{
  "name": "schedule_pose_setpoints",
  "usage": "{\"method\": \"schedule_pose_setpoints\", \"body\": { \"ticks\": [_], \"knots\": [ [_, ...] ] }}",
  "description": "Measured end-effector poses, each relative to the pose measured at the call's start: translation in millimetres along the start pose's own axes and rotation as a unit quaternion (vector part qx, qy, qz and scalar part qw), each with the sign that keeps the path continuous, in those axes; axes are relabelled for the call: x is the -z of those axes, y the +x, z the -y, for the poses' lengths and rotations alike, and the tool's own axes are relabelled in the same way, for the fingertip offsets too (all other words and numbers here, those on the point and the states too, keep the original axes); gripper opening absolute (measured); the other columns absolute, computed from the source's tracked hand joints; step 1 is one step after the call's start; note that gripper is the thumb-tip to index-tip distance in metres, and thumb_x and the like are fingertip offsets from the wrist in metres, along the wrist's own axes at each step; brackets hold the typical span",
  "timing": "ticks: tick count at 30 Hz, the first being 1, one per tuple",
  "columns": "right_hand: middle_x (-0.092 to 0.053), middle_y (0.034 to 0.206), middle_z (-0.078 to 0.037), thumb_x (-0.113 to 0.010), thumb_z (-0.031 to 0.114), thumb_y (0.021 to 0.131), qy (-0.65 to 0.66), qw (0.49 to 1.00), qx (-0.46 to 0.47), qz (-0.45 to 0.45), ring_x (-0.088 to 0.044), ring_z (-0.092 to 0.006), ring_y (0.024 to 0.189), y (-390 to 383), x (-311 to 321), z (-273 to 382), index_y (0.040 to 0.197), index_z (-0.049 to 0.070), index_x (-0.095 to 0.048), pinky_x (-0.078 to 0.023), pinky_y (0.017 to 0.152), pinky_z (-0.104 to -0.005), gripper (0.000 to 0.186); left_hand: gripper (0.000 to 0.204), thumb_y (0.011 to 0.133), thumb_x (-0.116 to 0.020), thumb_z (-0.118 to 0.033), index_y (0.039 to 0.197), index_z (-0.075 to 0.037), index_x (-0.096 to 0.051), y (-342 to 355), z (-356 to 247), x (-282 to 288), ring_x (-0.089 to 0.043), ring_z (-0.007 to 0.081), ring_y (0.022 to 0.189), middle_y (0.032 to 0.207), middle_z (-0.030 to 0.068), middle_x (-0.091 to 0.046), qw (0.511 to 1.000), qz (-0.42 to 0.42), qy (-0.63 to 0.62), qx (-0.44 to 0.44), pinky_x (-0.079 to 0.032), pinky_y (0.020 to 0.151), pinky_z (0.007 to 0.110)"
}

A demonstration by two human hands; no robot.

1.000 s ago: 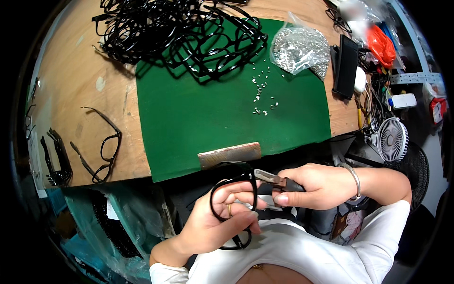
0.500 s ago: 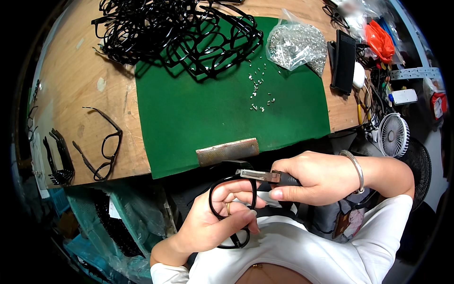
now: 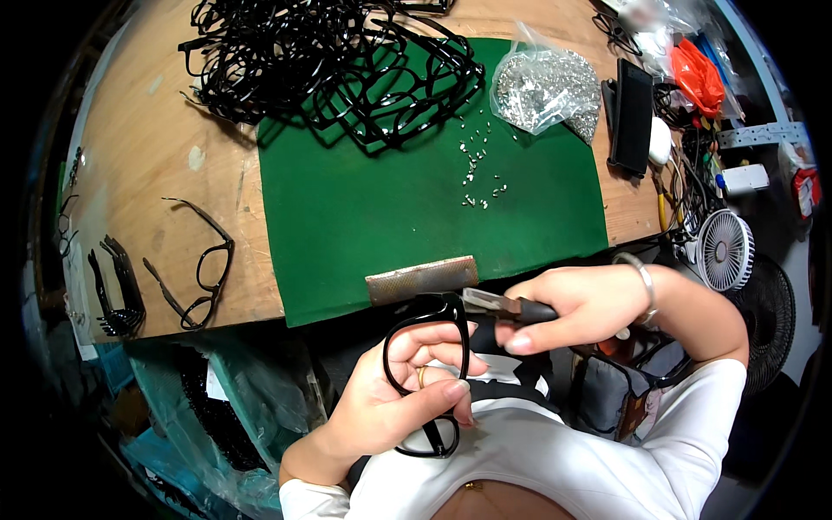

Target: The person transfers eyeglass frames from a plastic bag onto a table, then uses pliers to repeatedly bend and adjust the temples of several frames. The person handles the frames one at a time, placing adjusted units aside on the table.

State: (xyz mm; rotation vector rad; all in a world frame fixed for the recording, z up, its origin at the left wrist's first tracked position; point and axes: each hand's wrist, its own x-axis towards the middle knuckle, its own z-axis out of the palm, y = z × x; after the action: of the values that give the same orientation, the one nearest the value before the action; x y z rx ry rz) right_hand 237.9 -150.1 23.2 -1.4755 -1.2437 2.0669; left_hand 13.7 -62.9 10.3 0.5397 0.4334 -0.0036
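Observation:
My left hand [image 3: 403, 381] grips a black eyeglass frame [image 3: 386, 364] in front of my body, just below the table edge. The frame hangs on end, one rim around my fingers and the other below my thumb. To its right, my right hand [image 3: 576, 312] is closed on pliers [image 3: 533, 310] with dark handles and a metal nose. The tips of the pliers lie close to the upper corner of the frame, with a small gap. A worn metal block [image 3: 422, 279] rests on the mat's front edge just above the frame.
Black eyeglass frames [image 3: 329, 78] are heaped at the back of the green mat [image 3: 364, 208]. Small metal pieces [image 3: 472, 165] are scattered beside a clear bag [image 3: 546, 87] full of them. Another pair of glasses [image 3: 212, 269] lies at left. A white fan [image 3: 724, 250] stands at right.
The pliers in my right hand have moved off the frame's upper corner, slightly to the right. My left hand keeps its hold on the eyeglass frame.

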Motion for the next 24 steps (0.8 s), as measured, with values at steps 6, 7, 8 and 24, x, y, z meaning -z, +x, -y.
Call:
{"method": "schedule_pose_setpoints", "body": {
  "ticks": [6,7,8,24],
  "knots": [
    [-0.054,0.071,-0.009,-0.065,0.031,0.074,0.023,0.962,0.092,-0.258,-0.052,-0.0152,0.065,45,-17,-3,0.09,-0.004,-0.049,-0.044,0.06,-0.0271,0.041,0.045,0.082,-0.046,0.007,0.124,0.001,-0.03,9,1,-16,-0.057,0.0148,0.076,0.108,0.0172,-0.051,0.997,0.043,0.057,-0.004,-0.047,0.068,0.026],
    [-0.053,0.072,-0.007,-0.068,0.03,0.071,0.029,0.959,0.088,-0.269,-0.051,-0.0137,0.065,52,-12,7,0.09,-0.003,-0.048,-0.044,0.059,-0.0261,0.043,0.045,0.083,-0.045,0.006,0.125,0.002,-0.029,9,2,-22,-0.057,0.0137,0.077,0.108,0.0175,-0.051,0.995,0.04,0.085,-0.013,-0.047,0.068,0.025],
    [-0.049,0.073,0.0,-0.073,0.022,0.068,0.071,0.948,0.088,-0.297,-0.046,-0.0076,0.068,57,-9,15,0.092,0.002,-0.05,-0.042,0.063,-0.0227,0.039,0.045,0.084,-0.044,0.005,0.125,0.003,-0.028,8,4,-24,-0.056,0.0119,0.077,0.109,0.0169,-0.051,0.992,0.026,0.109,-0.051,-0.045,0.069,0.023],
    [-0.051,0.077,0.002,-0.062,0.011,0.078,0.134,0.907,0.099,-0.387,-0.046,-0.0044,0.07,48,-3,-24,0.093,0.001,-0.051,-0.039,0.064,-0.0189,0.022,0.029,0.08,-0.055,-0.014,0.104,0.002,-0.051,-33,-67,110,-0.057,0.0262,0.073,0.077,0.0124,-0.058,0.672,-0.316,0.627,-0.236,-0.047,0.063,0.034]
  ]
}}
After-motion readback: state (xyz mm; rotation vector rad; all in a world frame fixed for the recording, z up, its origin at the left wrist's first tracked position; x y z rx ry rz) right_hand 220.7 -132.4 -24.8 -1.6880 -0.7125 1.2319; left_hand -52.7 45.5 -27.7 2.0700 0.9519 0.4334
